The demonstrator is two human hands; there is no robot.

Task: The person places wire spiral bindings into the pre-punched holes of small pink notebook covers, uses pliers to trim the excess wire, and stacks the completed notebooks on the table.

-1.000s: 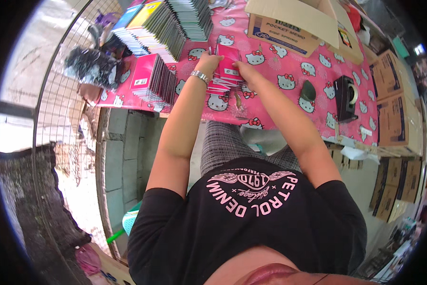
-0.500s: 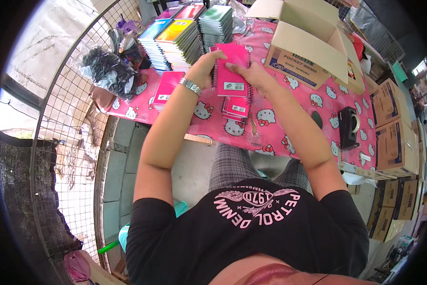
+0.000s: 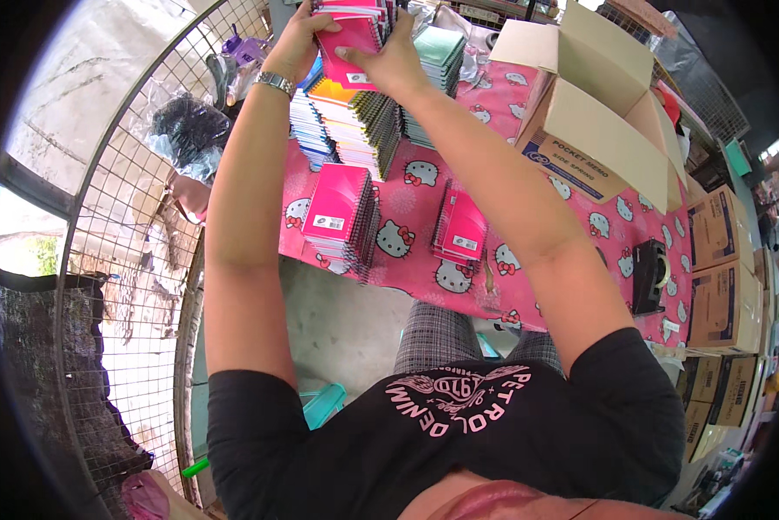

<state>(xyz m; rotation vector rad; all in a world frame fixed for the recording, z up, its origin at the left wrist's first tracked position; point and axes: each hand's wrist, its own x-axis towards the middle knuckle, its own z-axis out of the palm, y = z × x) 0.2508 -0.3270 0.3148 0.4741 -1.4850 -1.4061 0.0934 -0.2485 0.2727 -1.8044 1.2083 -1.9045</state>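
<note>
Between my left hand (image 3: 296, 45) and my right hand (image 3: 395, 62) is a bundle of pink spiral notebooks (image 3: 352, 42), with fingers closed on its two sides. It is held over the far stacks, partly covering an orange-topped stack of spiral notebooks (image 3: 335, 94). Whether the bundle rests on anything cannot be made out. A blue-edged notebook stack (image 3: 309, 130) stands to the left of the orange one, and a green notebook stack (image 3: 440, 50) to its right. Nearer me lie a pink notebook stack (image 3: 337, 204) and a lower pink pile (image 3: 461, 224) beside my right forearm.
The table wears a pink patterned cloth (image 3: 389, 282). An open cardboard box (image 3: 571, 165) stands at the back right, with a black tape dispenser (image 3: 649, 277) nearer me. Black plastic bags (image 3: 190, 130) and a wire fence (image 3: 129, 217) are at left; closed cartons (image 3: 720, 299) are stacked at right.
Both hands have moved away from me and to the left with the pink notebooks, from above the low pink pile to over the far stacks. The view has shifted too.
</note>
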